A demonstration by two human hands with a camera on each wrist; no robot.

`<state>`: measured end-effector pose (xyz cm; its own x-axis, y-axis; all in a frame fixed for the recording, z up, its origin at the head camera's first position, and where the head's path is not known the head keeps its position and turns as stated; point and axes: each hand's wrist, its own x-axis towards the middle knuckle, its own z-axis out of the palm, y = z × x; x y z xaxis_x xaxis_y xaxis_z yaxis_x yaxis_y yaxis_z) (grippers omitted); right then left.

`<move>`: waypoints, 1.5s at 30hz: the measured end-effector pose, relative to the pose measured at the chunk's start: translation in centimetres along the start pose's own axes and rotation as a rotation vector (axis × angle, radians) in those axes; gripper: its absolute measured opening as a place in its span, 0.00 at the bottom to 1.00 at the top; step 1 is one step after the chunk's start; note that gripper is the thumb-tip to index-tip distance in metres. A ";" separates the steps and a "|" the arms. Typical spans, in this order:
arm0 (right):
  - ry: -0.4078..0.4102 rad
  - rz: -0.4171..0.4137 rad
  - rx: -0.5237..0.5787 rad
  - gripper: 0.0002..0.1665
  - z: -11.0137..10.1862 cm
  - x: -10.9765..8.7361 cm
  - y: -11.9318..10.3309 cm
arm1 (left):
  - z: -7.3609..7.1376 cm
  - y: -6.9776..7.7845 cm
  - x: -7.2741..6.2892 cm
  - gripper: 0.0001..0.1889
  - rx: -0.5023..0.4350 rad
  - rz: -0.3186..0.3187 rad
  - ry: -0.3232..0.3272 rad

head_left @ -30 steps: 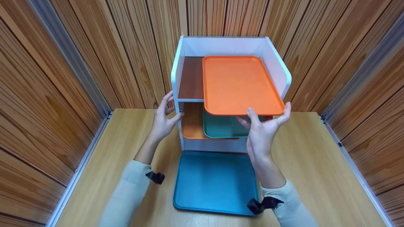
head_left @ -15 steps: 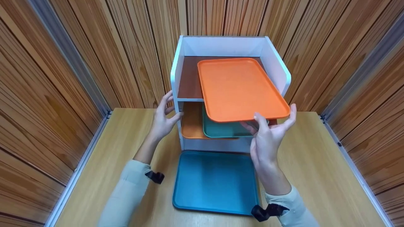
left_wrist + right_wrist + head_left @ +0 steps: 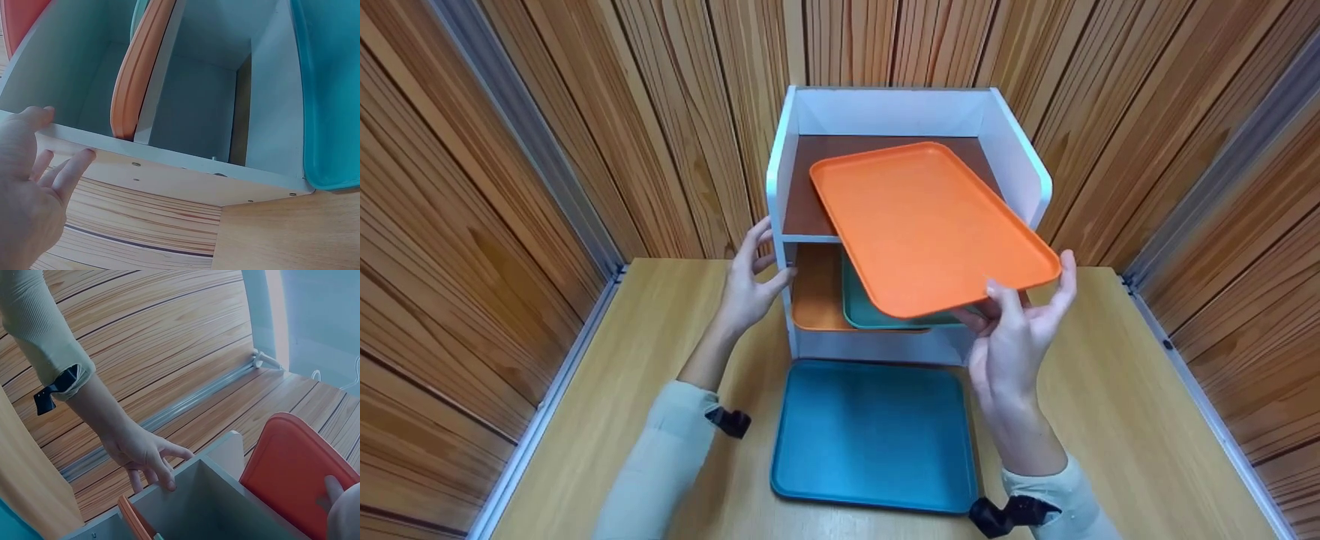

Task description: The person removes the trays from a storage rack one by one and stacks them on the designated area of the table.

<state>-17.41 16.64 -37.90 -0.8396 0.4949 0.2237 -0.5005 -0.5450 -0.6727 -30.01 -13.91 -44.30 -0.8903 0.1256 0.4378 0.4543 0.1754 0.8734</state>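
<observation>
My right hand (image 3: 1014,349) holds an orange tray (image 3: 934,232) by its near right edge, thumb on the rim and other fingers under and beside it. The tray lies turned askew over the top level of a white shelf unit (image 3: 877,346), its near corner sticking out past the front. At the unit's left side panel, my left hand (image 3: 748,292) grips the front edge; in the left wrist view its thumb lies over the edge (image 3: 84,135), fingers on the outer face. A green tray (image 3: 856,300) rests on another orange tray (image 3: 817,296) on the middle level, partly covered.
A blue tray (image 3: 874,439) lies on the wooden table (image 3: 1140,420) right in front of the unit. Wood-patterned walls (image 3: 1207,112) with metal strips (image 3: 547,420) along their lower edges enclose the table on the left, back and right.
The orange tray has turned anticlockwise and its near edge has come towards me and to the right, along with my right hand. The left hand stays at the side panel.
</observation>
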 end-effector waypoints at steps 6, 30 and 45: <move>0.000 0.005 0.012 0.52 -0.6 0.0 -0.5 | 0.0 0.2 0.0 0.40 -0.001 -0.010 -0.008; -0.027 0.163 0.111 0.46 -2.6 1.3 -3.4 | 0.0 0.0 -0.2 0.41 0.015 -0.006 0.004; -0.023 0.210 0.176 0.45 -4.0 1.4 -4.2 | 0.0 -0.1 -0.2 0.40 0.006 -0.002 -0.011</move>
<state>-15.65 22.32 -37.61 -0.9324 0.3444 0.1095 -0.3423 -0.7444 -0.5733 -29.87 -13.98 -44.42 -0.8906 0.1358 0.4339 0.4529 0.1814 0.8729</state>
